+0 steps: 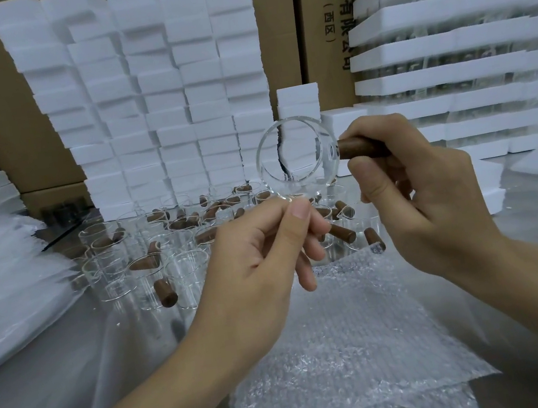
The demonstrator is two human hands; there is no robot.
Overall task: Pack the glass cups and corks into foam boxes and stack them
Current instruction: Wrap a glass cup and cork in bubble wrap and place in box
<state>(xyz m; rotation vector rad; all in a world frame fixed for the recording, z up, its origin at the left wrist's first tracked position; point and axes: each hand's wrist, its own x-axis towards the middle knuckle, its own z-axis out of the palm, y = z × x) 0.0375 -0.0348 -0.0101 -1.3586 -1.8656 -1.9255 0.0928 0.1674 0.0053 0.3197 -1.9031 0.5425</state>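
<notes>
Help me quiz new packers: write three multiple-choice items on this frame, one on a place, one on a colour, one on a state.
1. Where does the bubble wrap lie? A. On the table below both hands. B. Atop the foam stacks. C. Inside a carton.
2. What colour is the cork in the right hand? A. White. B. Brown. C. Green.
3. How is the raised glass cup held? A. Cupped in both palms. B. Standing on the cork. C. Pinched by the left hand.
Key: 1 A, it spreads flat beneath them; 2 B, dark wood tone; 3 C, thumb and finger close on its edge.
</notes>
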